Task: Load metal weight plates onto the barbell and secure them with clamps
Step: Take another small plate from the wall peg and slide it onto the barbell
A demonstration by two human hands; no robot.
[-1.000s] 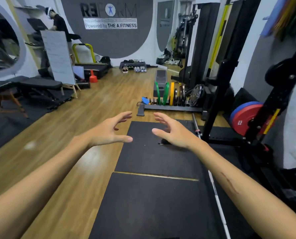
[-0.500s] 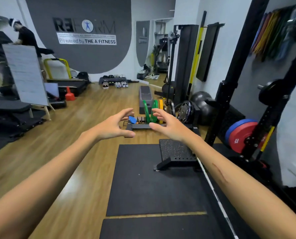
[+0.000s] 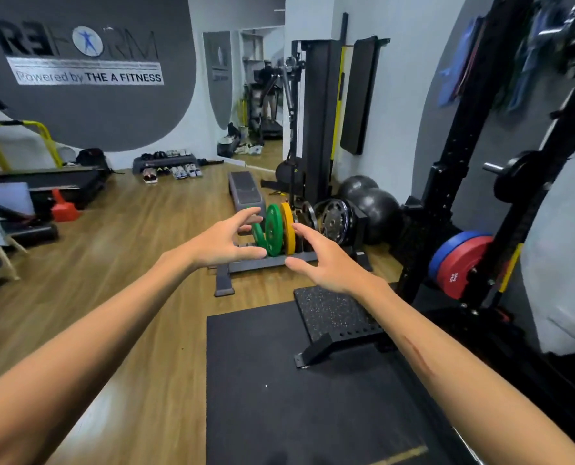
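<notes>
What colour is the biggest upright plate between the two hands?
Green plate, beside a yellow one; head view.

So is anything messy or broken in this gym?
Nothing looks broken or spilled. The green plates and yellow plate stand upright in their floor rack. Only oddity: a long reddish scratch on the person's right forearm.

Both hands, left hand [image 3: 222, 243] and right hand [image 3: 326, 266], reach empty toward seemingly racked plates [image 3: 274, 229].

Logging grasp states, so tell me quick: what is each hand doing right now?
Left hand: open, fingers spread, holding nothing.
Right hand: open, fingers spread, holding nothing.
</notes>
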